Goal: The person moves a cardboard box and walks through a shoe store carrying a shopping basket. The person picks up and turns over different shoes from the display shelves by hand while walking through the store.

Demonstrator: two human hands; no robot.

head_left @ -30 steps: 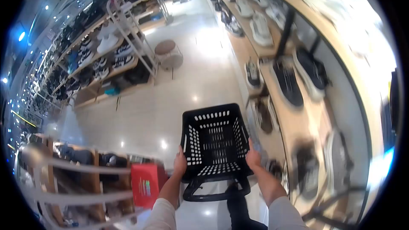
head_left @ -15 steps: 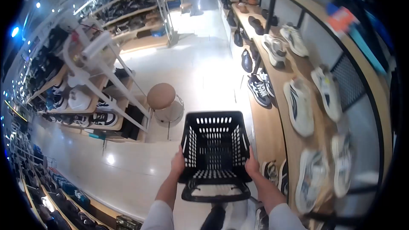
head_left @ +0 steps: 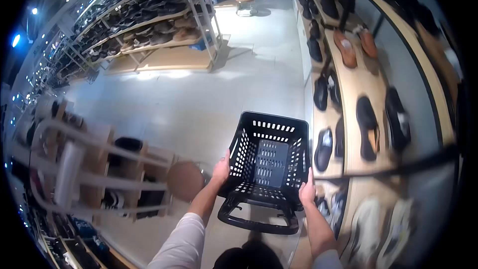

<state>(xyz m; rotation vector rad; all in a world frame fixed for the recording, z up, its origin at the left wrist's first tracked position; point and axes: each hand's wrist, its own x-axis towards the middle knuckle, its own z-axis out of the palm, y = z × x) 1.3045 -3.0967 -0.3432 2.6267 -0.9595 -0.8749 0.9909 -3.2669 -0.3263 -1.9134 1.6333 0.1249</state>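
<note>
Between my two hands is a black plastic shopping basket (head_left: pixel 271 164) with slotted walls; nothing shows inside it. My left hand (head_left: pixel 221 168) grips its left rim, thumb on top and the fingers hidden behind the wall. On the opposite side, my right hand (head_left: pixel 307 189) is closed on the right rim, thumb pointing up. The basket's handle (head_left: pixel 259 226) is folded down toward my body. Close to the basket's right side, a black shoe (head_left: pixel 323 150) rests on the lower shelf.
Wooden shelves (head_left: pixel 354 142) of shoes run along my right, with brown shoes (head_left: pixel 345 49) farther up. At left are a blurred white-framed display (head_left: pixel 99 169) and a round stool (head_left: pixel 185 181). Shoe racks (head_left: pixel 149 45) stand ahead left; another stool (head_left: pixel 245 5) is farther along the pale floor (head_left: pixel 199 94).
I have advanced along the aisle, still holding the basket. The near stool and white-framed display have slipped back on my left, and dark and brown shoes have come closer on the right.
</note>
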